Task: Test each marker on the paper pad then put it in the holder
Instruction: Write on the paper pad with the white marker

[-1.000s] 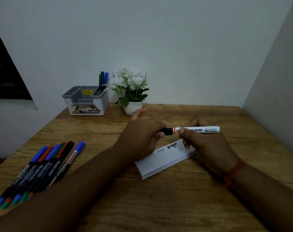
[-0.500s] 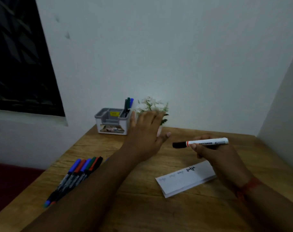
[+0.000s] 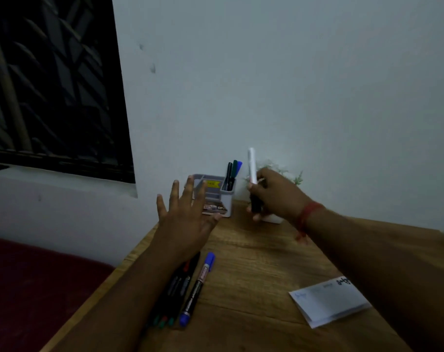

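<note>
Whiteboard marker (image 3: 252,171) stands upright, clenched in the right hand (image 3: 274,194), at three o'clock from the holder (image 3: 226,203); its label is unreadable. Left hand (image 3: 185,219) has released, splayed fingers.

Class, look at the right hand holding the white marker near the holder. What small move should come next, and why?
Probably carry the white marker left and lower it, dark end down, into the holder compartment where three markers stand. The right hand grips it upright beside that compartment, not yet above it.

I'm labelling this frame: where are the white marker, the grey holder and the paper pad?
white marker (image 3: 252,165), head view, upper barrel
grey plastic holder (image 3: 226,201), head view, tall compartment's front wall
white paper pad (image 3: 327,302), head view, top sheet
</note>
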`<action>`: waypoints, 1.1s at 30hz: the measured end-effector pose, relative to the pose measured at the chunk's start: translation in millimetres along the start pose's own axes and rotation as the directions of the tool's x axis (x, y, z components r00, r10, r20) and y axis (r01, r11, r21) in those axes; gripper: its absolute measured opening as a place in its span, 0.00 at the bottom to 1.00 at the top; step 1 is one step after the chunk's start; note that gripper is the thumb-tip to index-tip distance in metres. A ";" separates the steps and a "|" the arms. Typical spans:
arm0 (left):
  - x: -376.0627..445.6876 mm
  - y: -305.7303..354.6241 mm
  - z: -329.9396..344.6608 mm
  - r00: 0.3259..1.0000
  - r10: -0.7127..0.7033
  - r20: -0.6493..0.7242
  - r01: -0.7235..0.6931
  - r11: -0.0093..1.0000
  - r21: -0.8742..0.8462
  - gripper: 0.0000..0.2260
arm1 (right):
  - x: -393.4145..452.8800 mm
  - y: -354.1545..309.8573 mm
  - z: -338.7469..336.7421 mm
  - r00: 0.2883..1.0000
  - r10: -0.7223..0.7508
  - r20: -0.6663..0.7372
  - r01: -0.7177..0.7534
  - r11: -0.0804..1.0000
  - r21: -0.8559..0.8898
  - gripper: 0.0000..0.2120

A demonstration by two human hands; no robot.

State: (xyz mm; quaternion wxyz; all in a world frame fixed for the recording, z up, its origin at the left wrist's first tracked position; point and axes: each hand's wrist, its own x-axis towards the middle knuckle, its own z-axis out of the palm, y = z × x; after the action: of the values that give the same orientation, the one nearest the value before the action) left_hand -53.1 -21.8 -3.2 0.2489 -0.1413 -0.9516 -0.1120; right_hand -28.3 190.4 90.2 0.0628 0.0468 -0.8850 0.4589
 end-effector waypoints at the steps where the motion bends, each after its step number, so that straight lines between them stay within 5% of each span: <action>1: 0.0 -1.8 0.4 1.000 -0.006 0.005 0.006 1.000 -0.010 0.42 | 14.4 -6.9 2.4 0.999 -0.039 -0.030 0.035 0.989 -0.142 0.08; 4: 2.5 -7.0 2.3 1.000 -0.009 0.010 0.010 1.000 -0.027 0.40 | 60.5 -22.9 5.3 0.974 -0.201 -0.103 0.123 0.856 -0.503 0.07; 7: 4.7 -14.8 5.3 0.999 -0.032 0.038 0.034 0.998 -0.051 0.36 | 100.5 -32.5 6.1 0.949 -0.309 -0.067 0.141 0.602 -0.786 0.08; 13: 7.1 -20.7 8.3 0.994 -0.063 0.089 0.070 0.995 -0.074 0.37 | 152.8 -36.3 19.4 0.954 -0.293 0.065 0.160 0.316 -0.935 0.07; 26: 5.9 -18.6 5.9 0.975 -0.063 0.212 0.074 0.996 -0.043 0.38 | 163.1 -33.1 44.9 0.957 -0.193 0.214 0.242 0.131 -0.961 0.13; 29: 5.3 -18.9 5.1 0.965 -0.048 0.258 0.056 0.998 -0.024 0.37 | 155.3 -34.3 36.7 0.935 -0.276 0.224 0.262 0.111 -0.959 0.17; 33: 2.1 -19.9 5.1 0.938 0.010 0.347 0.004 0.999 -0.039 0.33 | 116.4 -33.5 19.9 0.845 -0.499 0.193 0.336 0.215 -0.917 0.21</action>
State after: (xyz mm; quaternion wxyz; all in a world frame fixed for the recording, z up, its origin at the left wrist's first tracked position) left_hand -63.6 -38.4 -9.3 0.0743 -0.1651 -0.9780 -0.1035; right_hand -139.9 151.9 123.8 0.2624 0.2061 -0.9294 -0.1581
